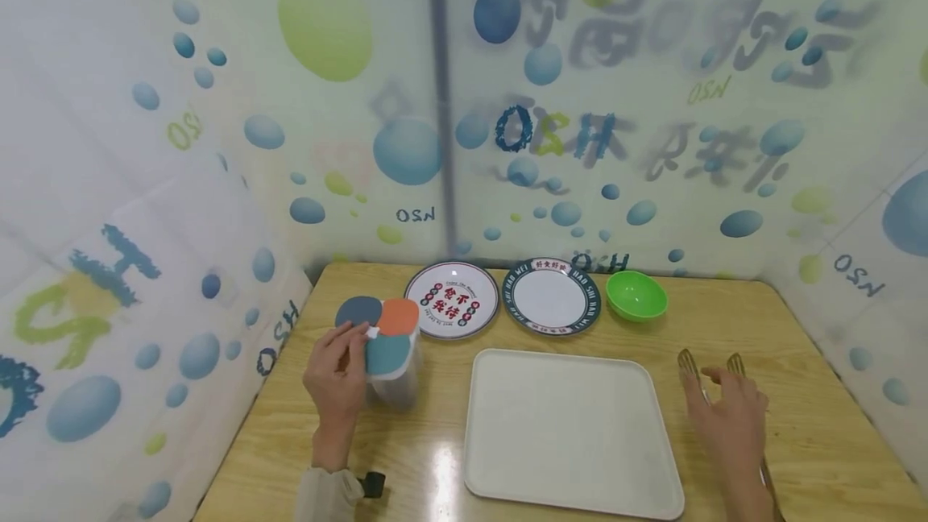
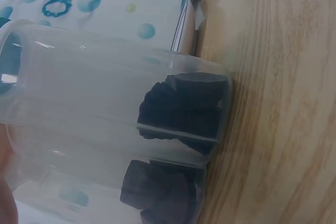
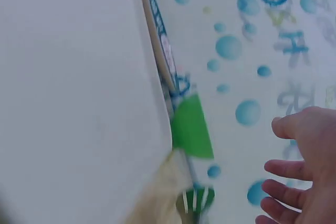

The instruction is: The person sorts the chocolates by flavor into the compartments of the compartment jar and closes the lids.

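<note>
A clear storage container (image 1: 397,389) stands at the table's left side, its lid (image 1: 387,354) split into blue, orange and teal parts. My left hand (image 1: 337,373) grips the near-left corner of this lid, fingertips beside its small white centre piece; the hand hides that corner. Several dark ridged chunks (image 2: 184,111) lie at the bottom of the container in the left wrist view. On the right, my right hand (image 1: 731,417) is held above two forks (image 1: 687,362), covering part of them. Its fingers are spread and hold nothing in the right wrist view.
A cream tray (image 1: 565,433) lies between the hands. Behind it stand a white plate with red lettering (image 1: 453,300), a plate with a dark green rim (image 1: 511,296) and a green bowl (image 1: 636,296). Printed curtains (image 1: 580,208) enclose the wooden table (image 1: 805,369).
</note>
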The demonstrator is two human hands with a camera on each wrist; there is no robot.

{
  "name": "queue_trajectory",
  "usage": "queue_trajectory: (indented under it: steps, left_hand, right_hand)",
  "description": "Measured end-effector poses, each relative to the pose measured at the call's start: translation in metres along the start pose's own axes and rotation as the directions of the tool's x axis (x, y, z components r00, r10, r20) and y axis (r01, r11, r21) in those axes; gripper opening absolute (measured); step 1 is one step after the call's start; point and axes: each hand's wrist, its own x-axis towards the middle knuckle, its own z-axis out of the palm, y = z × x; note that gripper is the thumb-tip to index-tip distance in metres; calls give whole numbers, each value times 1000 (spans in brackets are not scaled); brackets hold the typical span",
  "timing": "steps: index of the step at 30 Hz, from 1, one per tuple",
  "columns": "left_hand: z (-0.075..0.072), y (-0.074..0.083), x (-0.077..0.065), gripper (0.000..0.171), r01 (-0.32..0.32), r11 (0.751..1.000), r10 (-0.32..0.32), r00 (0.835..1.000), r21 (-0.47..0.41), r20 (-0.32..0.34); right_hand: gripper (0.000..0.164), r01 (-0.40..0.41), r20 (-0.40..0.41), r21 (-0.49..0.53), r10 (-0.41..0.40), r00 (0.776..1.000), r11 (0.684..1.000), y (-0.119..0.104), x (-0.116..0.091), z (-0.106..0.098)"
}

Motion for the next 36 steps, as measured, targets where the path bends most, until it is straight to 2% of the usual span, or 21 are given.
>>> queue_trajectory:
  steps: [3,5,8,11,14,18,21,25,27,28,29,31,36]
  left_hand:
    - [1,0,-1,17,-6,1000,6,1000,-11,-9]
    - [3,1,-1,16,-14,999,13,1000,-33,-15]
    - [6,9,0,14,-34,997,32,999,-66,-21]
    - [8,18,-1,12,-64,996,62,998,-57,-28]
    - [7,25,-2,11,-73,997,72,997,-25,-34]
    - [3,30,-2,12,-35,999,33,999,-41,-43]
    - [1,29,-2,12,-31,998,28,998,-58,-55]
    - [-2,23,-3,13,-62,996,58,996,-68,-65]
    - [-3,21,-4,15,-84,993,78,994,-81,-75]
    - [-3,20,-4,16,-95,992,88,993,-88,-76]
    - [-3,20,-4,17,-104,990,97,992,-97,-75]
    - [-2,19,-4,18,-116,987,108,991,-110,-75]
    - [-2,18,-4,19,-109,988,102,993,-110,-59]
  right_hand:
    - [50,101,-19,36,-100,995,994,-30,-2,19]
    - [43,182,-45,68,-179,983,981,-50,-3,36]
    - [35,277,-39,89,-274,961,957,-77,-7,64]
    - [30,356,9,119,-359,933,927,-103,-14,90]
    - [23,426,21,187,-437,899,885,-131,-27,120]
    - [21,530,18,337,-568,823,778,-177,-51,164]
    - [27,602,37,414,-674,738,683,-214,-66,189]
    - [35,705,25,433,-790,613,561,-251,-76,213]
    - [37,738,19,437,-826,564,514,-260,-77,221]
    - [38,750,11,438,-837,547,496,-263,-78,225]
    - [38,754,5,445,-844,537,482,-265,-79,229]
    - [37,752,-12,465,-846,533,467,-266,-81,236]
    - [37,720,-50,518,-824,564,462,-263,-83,247]
